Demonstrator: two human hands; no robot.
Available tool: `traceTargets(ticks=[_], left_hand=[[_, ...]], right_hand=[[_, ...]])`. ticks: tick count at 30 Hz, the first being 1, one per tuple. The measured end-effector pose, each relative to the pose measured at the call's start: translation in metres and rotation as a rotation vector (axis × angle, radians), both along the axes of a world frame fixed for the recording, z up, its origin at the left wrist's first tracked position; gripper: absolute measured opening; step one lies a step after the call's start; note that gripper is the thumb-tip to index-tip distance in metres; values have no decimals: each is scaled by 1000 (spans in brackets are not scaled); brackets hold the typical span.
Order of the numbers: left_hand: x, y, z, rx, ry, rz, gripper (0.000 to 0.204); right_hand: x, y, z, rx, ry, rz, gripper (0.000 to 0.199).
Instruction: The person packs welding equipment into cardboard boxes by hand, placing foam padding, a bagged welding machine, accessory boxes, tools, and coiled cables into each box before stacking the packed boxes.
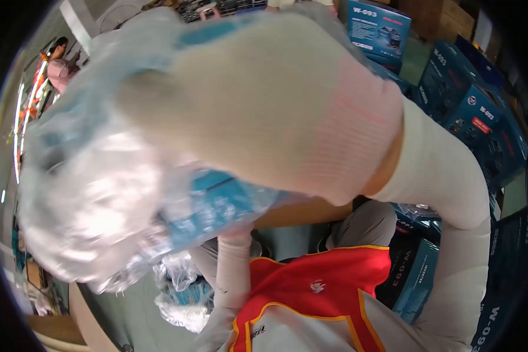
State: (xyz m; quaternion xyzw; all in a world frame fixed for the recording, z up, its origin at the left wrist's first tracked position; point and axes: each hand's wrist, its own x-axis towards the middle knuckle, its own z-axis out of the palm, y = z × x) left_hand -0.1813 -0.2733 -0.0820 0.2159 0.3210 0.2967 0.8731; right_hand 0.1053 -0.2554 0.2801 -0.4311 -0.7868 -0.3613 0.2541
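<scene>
A big clear plastic bag (105, 193) with blue things inside fills the left and middle of the head view, raised close in front of me. One blue packed piece (220, 190) shows through the film. My right hand (246, 105), in a cream knitted glove with a pinkish cuff, reaches across the top of the bag and lies against it; its fingers are smeared by motion. Below the bag my left hand (236, 236) shows only at its pinkish glove cuff, touching the underside. The bag hides its fingers.
Blue printed cartons (452, 88) are stacked at the right, with another carton (378, 32) at the far right. More plastic-wrapped blue pieces (185, 293) lie low beside my left forearm. A brown cardboard edge (302, 212) shows under the bag. Another person (60, 67) is at the far left.
</scene>
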Motion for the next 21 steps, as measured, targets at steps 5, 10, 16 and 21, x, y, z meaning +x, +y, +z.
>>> traceTargets(ticks=[5,10,16,21], left_hand=[[35,18,-8,-9,-31,-133,30],[47,26,-26,-90,-25,-188,29],[54,26,-46,-181,-15,-167,29],[29,18,-51,-213,39,-112,29]], right_hand=[[39,-16,-40,-111,-68,-332,31],[76,10,-84,-370,-51,-421,26],[120,42,-118,-677,176,-474,37],[119,58,-132,-765,154,-460,39]])
